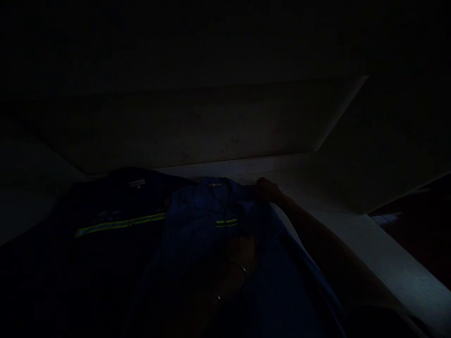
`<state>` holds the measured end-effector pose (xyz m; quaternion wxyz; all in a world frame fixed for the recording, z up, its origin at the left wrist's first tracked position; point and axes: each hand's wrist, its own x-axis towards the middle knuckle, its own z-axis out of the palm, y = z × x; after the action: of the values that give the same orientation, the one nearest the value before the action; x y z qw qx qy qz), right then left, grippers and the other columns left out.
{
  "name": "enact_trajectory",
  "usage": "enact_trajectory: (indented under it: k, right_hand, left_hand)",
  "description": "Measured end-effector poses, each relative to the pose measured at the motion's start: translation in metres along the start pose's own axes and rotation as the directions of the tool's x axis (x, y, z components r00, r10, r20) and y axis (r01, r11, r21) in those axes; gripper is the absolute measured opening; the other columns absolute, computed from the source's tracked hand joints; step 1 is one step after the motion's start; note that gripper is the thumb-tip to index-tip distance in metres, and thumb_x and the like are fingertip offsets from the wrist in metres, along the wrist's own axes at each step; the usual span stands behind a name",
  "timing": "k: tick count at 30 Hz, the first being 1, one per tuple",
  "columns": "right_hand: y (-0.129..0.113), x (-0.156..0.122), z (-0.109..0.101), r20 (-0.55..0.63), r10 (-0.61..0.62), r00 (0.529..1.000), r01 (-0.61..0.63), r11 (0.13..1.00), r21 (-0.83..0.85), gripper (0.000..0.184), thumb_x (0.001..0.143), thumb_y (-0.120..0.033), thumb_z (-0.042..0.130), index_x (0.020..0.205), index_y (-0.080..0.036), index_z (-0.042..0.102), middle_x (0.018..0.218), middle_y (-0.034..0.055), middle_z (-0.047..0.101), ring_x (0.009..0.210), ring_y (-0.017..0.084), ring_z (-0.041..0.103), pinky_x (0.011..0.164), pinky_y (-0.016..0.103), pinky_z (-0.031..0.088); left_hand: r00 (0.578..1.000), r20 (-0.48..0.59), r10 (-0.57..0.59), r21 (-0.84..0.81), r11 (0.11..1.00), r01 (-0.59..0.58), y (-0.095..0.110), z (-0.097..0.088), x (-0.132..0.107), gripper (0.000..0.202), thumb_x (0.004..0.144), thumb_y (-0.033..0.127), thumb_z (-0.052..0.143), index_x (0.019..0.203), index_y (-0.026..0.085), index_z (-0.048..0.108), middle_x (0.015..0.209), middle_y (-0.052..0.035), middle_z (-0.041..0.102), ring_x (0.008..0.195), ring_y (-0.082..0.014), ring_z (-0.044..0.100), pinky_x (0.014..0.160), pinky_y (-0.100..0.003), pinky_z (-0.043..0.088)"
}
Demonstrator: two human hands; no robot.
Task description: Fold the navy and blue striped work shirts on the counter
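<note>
The view is very dark. A blue work shirt (207, 234) is spread out with its collar at the far end and a yellow-green stripe on its chest. My right hand (268, 189) is closed on the shirt at its right shoulder, arm stretched out. Lower down, my left hand (243, 253), with metal bangles on the wrist, lies over the shirt's front just below the stripe. Its fingers look curled, and whatever they hold is hidden in shadow. Beside the shirt on the left is a darker navy garment (123, 202) with a reflective yellow-green band.
A pale wall or panel (197, 126) rises behind the garments, with a light ledge (239, 165) at its base. On the right, a light-coloured surface (380, 249) runs toward the lower corner. A dark reddish area (426, 230) lies beyond it.
</note>
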<state>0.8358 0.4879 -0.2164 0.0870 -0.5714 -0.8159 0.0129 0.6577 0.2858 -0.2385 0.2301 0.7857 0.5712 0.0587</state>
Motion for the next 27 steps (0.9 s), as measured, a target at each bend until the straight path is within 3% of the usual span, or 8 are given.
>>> enact_trajectory:
  k: [6, 10, 13, 16, 19, 21, 24, 27]
  right_hand:
    - [-0.011, -0.008, 0.002, -0.037, 0.100, 0.994, -0.100, 0.995, -0.001, 0.037, 0.094, -0.043, 0.047, 0.102, -0.018, 0.073, 0.117, 0.0123, 0.063, 0.104, 0.021, 0.059, 0.090, 0.031, 0.046]
    - [-0.035, -0.026, -0.003, -0.114, 0.147, 0.983, -0.148, 0.989, -0.005, 0.041, 0.096, -0.043, 0.043, 0.119, -0.019, 0.066, 0.130, 0.0145, 0.058, 0.115, 0.029, 0.055, 0.098, 0.044, 0.043]
    - [-0.063, -0.049, -0.008, -0.259, 0.147, 0.955, -0.147, 0.989, 0.021, 0.048, 0.098, -0.042, 0.038, 0.139, -0.020, 0.051, 0.142, 0.0132, 0.051, 0.127, 0.031, 0.047, 0.108, 0.053, 0.033]
    - [-0.093, -0.085, 0.001, -0.356, 0.087, 0.930, -0.084, 0.996, 0.025, 0.051, 0.101, -0.043, 0.028, 0.145, -0.023, 0.042, 0.150, 0.0105, 0.044, 0.136, 0.031, 0.038, 0.114, 0.061, 0.018]
    - [-0.117, -0.123, 0.029, -0.264, 0.020, 0.964, -0.025, 1.000, -0.015, 0.056, 0.101, -0.050, 0.024, 0.150, -0.025, 0.035, 0.157, 0.0096, 0.032, 0.144, 0.032, 0.026, 0.113, 0.067, 0.011]
    - [-0.128, -0.140, 0.049, -0.162, -0.038, 0.986, 0.029, 0.998, -0.054, 0.060, 0.100, -0.054, 0.024, 0.151, -0.023, 0.034, 0.159, 0.0114, 0.027, 0.146, 0.033, 0.022, 0.113, 0.069, 0.011]
    - [-0.139, -0.147, 0.063, -0.085, -0.090, 0.992, 0.083, 0.993, -0.086, 0.061, 0.099, -0.055, 0.027, 0.150, -0.022, 0.036, 0.159, 0.0137, 0.024, 0.146, 0.035, 0.021, 0.112, 0.070, 0.009]
    - [-0.141, -0.146, 0.050, -0.059, -0.099, 0.993, 0.098, 0.995, -0.027, 0.057, 0.100, -0.051, 0.029, 0.148, -0.023, 0.039, 0.159, 0.0111, 0.025, 0.146, 0.036, 0.020, 0.111, 0.072, 0.010]
  left_hand:
    - [0.985, -0.164, -0.059, -0.034, 0.998, 0.055, -0.019, -0.011, -0.025, 0.032, 0.094, 0.027, 0.035, 0.115, 0.026, 0.058, 0.097, -0.0090, 0.074, 0.086, -0.0259, 0.072, 0.071, -0.036, 0.053]
    - [0.994, -0.090, -0.065, 0.028, 0.997, 0.068, -0.030, -0.011, -0.048, 0.036, 0.096, 0.036, 0.034, 0.100, 0.026, 0.068, 0.093, -0.0087, 0.076, 0.085, -0.0269, 0.072, 0.070, -0.037, 0.054]
    - [0.996, -0.087, 0.011, 0.044, 0.999, -0.008, -0.032, -0.011, -0.077, 0.035, 0.096, 0.037, 0.037, 0.115, 0.030, 0.066, 0.102, -0.0068, 0.075, 0.089, -0.0245, 0.072, 0.074, -0.036, 0.055]
    - [0.964, -0.266, 0.009, 0.039, 0.999, 0.001, -0.043, -0.014, -0.115, 0.036, 0.097, 0.036, 0.038, 0.124, 0.033, 0.062, 0.116, -0.0037, 0.072, 0.099, -0.0200, 0.069, 0.086, -0.033, 0.054]
    - [0.865, -0.501, -0.035, 0.198, 0.968, 0.154, -0.075, -0.011, -0.143, 0.038, 0.097, 0.036, 0.040, 0.126, 0.027, 0.062, 0.124, -0.0082, 0.067, 0.110, -0.0263, 0.063, 0.094, -0.043, 0.052]
    - [0.824, -0.567, -0.005, 0.294, 0.933, 0.208, -0.101, -0.004, -0.149, 0.041, 0.096, 0.036, 0.042, 0.132, 0.023, 0.058, 0.134, -0.0105, 0.061, 0.121, -0.0311, 0.056, 0.099, -0.052, 0.048]
    - [0.864, -0.499, 0.074, 0.366, 0.921, 0.133, -0.132, 0.008, -0.143, 0.046, 0.097, 0.035, 0.041, 0.139, 0.019, 0.050, 0.145, -0.0105, 0.052, 0.133, -0.0305, 0.047, 0.108, -0.055, 0.041]
    - [0.881, -0.454, 0.131, 0.387, 0.920, 0.063, -0.139, 0.010, -0.147, 0.046, 0.098, 0.033, 0.038, 0.143, 0.025, 0.045, 0.151, -0.0097, 0.045, 0.137, -0.0305, 0.043, 0.110, -0.060, 0.037]
